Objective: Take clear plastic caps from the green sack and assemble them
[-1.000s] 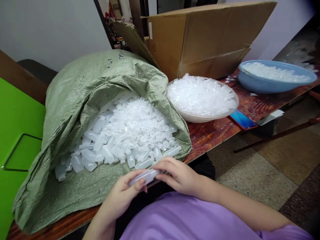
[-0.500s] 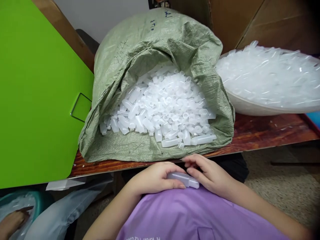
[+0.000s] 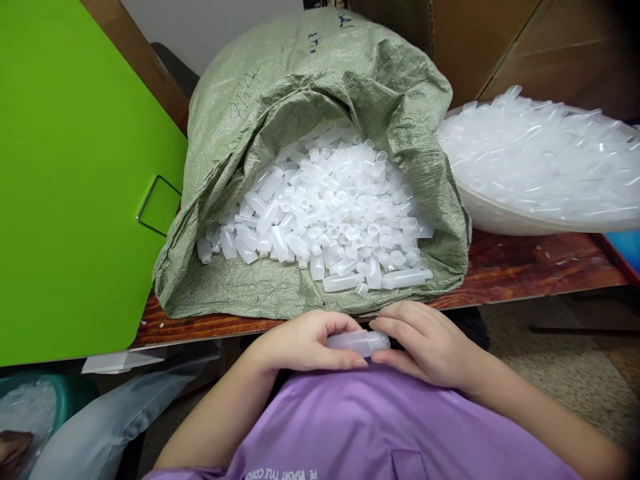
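My left hand is closed around a small translucent plastic bottle, held sideways in front of the purple shirt. The bottle's clear capped end points right. Around that end my right hand curls, fingertips above and thumb below. Just beyond both hands, the mouth of a green woven sack faces me. A heap of loose translucent plastic bottles spills inside its mouth. My palms and part of the held bottle are hidden.
A heaped white basin of clear plastic pieces stands right of the sack on the wooden table. To the left leans a green board with a metal loop. At lower left, another person's hand is in a teal tub beside a clear plastic bag.
My right hand has come in from slightly apart, and its fingers now close round the capped end. The left hand with the bottle has shifted slightly up and left in view.
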### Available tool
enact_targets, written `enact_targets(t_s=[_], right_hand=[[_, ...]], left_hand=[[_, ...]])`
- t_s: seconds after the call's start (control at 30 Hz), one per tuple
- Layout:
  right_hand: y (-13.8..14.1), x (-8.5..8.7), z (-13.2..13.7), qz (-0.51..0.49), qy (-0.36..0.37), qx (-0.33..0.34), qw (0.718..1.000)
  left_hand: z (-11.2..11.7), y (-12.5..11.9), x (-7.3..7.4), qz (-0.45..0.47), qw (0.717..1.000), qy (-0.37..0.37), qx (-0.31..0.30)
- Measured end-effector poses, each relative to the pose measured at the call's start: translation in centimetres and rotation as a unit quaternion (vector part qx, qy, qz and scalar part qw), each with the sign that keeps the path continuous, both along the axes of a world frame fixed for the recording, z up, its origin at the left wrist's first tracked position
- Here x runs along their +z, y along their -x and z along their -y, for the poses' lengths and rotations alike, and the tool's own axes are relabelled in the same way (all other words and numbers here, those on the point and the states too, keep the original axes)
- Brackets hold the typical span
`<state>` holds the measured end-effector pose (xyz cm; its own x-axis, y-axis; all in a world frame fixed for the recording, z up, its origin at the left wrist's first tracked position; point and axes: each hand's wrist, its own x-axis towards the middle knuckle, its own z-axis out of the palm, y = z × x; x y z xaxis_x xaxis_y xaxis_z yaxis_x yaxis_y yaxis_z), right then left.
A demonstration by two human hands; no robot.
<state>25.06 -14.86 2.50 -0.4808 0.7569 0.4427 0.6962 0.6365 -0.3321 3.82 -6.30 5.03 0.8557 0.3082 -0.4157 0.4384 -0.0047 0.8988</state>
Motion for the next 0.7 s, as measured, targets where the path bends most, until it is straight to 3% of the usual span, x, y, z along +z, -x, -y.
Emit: enact_targets(t_s=[0.1, 0.27, 0.4, 0.5, 0.7], right_hand=[[-0.1, -0.1, -0.6, 0.019, -0.008, 0.037, 0.999], [-0.2, -0.7, -1.2, 0.035, -0.098, 0.042, 0.994], [0.1, -1.2, -1.4, -0.005, -0.164, 0.062, 0.984], [0.7, -1.7, -1.4, -0.046, -0.127, 0.031, 0.99], [1.4, -2.7, -1.5, -0.101, -0.011, -0.014, 0.995]], left_hand=[[0.0, -0.7, 1.0, -0.053, 0.987, -0.121, -0.094], [1.2, -2.5, 1.4, -0.136, 0.96, -0.235, -0.066], [2.2, -3.4, 1.1, -0.137, 0.942, -0.297, -0.078], [2.5, -3.6, 0.5, -0.128, 0.929, -0.339, -0.074], [2.4, -3.6, -1.1, -0.12, 0.871, -0.471, -0.073]])
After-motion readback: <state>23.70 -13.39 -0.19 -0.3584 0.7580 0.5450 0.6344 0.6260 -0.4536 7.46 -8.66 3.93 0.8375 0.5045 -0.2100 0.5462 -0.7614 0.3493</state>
